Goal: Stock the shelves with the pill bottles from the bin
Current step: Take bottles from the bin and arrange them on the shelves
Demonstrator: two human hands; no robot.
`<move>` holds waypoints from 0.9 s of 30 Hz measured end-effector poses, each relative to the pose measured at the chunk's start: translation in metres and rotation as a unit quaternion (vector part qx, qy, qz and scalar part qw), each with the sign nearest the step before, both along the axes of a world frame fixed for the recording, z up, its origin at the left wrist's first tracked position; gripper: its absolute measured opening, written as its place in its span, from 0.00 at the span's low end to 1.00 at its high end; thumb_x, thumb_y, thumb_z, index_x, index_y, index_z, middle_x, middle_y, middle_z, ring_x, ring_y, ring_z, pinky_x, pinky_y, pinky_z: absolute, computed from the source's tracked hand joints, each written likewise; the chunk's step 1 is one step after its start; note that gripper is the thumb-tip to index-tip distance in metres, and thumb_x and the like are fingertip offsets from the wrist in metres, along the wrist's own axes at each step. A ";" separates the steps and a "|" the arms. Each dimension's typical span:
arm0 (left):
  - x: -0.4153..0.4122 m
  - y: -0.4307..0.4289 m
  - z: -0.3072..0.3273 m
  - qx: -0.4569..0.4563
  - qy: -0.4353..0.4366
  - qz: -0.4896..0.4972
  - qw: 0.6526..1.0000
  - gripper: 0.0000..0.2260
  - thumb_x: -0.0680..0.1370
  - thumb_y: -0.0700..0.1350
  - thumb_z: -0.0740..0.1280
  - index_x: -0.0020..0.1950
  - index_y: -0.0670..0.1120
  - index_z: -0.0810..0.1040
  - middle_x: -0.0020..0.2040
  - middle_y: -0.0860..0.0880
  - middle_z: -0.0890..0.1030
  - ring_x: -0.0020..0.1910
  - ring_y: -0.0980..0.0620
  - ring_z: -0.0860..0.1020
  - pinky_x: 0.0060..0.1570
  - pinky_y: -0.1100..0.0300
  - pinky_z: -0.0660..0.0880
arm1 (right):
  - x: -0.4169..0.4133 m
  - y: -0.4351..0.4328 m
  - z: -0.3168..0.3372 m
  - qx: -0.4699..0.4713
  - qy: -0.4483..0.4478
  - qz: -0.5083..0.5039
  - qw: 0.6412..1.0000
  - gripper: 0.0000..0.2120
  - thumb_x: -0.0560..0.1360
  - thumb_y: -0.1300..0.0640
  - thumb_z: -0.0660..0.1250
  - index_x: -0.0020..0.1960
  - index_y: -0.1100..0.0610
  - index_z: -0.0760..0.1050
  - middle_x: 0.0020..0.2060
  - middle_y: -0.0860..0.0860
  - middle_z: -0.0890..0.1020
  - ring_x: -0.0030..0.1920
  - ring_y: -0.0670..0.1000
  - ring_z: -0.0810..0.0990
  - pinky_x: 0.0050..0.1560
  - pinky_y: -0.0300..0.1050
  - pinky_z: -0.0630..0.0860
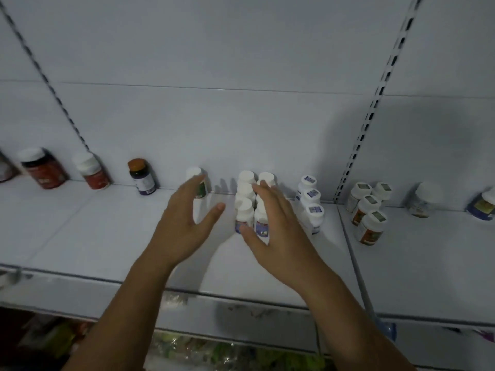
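Squaring up a block of purple-labelled pill bottles (245, 210) on the white shelf (107, 236).

The bottles stand upright in two tight rows running from the back panel toward the near edge, at the middle of the shelf. The right hand (276, 226) lies flat-fingered over the right row, thumb spread in front of the nearest bottle, clasping nothing. The left hand (184, 226) hovers just left of the block, fingers straight and apart, empty, in front of a green-labelled bottle (199, 187). This looks like the tidying step after a placement. Next, I judge, both palms should press gently inward to align the rows without toppling them, then go back for more stock. The bin is out of view.
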State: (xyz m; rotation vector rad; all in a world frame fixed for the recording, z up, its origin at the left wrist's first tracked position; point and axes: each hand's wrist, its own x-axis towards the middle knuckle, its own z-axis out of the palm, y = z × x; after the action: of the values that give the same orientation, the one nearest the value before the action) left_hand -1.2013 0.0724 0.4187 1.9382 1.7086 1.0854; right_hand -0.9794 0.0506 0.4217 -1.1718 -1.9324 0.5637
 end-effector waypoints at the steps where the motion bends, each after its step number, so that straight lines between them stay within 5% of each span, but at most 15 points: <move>1: -0.006 -0.010 0.003 0.010 0.032 0.012 0.999 0.35 0.80 0.67 0.64 0.84 0.56 0.59 0.82 0.56 0.64 0.79 0.57 0.64 0.77 0.56 0.61 | -0.004 0.000 0.006 -0.005 -0.017 0.017 1.000 0.34 0.81 0.45 0.68 0.82 0.45 0.55 0.83 0.44 0.57 0.83 0.47 0.55 0.81 0.51 0.60; 3: -0.019 -0.034 0.007 0.020 0.100 0.047 0.994 0.37 0.80 0.68 0.64 0.84 0.55 0.58 0.83 0.54 0.64 0.80 0.54 0.63 0.78 0.53 0.61 | -0.016 -0.002 0.017 -0.013 -0.071 0.057 0.996 0.37 0.81 0.40 0.66 0.83 0.44 0.52 0.84 0.44 0.55 0.84 0.49 0.51 0.81 0.58 0.59; 6: -0.045 -0.079 0.004 -0.010 0.190 0.115 0.975 0.40 0.79 0.74 0.59 0.85 0.56 0.55 0.84 0.53 0.61 0.82 0.50 0.60 0.79 0.41 0.62 | -0.041 -0.008 0.023 0.003 -0.172 0.131 0.976 0.40 0.80 0.35 0.63 0.84 0.44 0.48 0.84 0.45 0.50 0.84 0.49 0.46 0.83 0.57 0.52; 11: -0.098 -0.165 -0.011 -0.081 0.254 0.233 0.935 0.41 0.77 0.76 0.58 0.85 0.59 0.52 0.85 0.54 0.59 0.83 0.48 0.59 0.79 0.39 0.61 | -0.105 -0.025 0.007 0.035 -0.245 0.251 0.936 0.41 0.79 0.30 0.58 0.84 0.43 0.43 0.85 0.45 0.44 0.84 0.50 0.41 0.83 0.58 0.47; 27: -0.322 -0.421 -0.043 -0.149 0.154 0.467 0.858 0.41 0.76 0.76 0.57 0.84 0.60 0.52 0.84 0.54 0.60 0.81 0.49 0.62 0.78 0.41 0.65 | -0.400 -0.182 -0.026 0.027 -0.264 0.435 0.860 0.39 0.80 0.35 0.63 0.84 0.44 0.48 0.84 0.44 0.52 0.83 0.48 0.48 0.83 0.55 0.51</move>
State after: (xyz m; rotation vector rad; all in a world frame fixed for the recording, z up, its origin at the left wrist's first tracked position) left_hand -1.5238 -0.3484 0.3755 1.0769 2.9257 0.6762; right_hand -1.3791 -0.1317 0.3955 -0.3464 -2.9371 0.6703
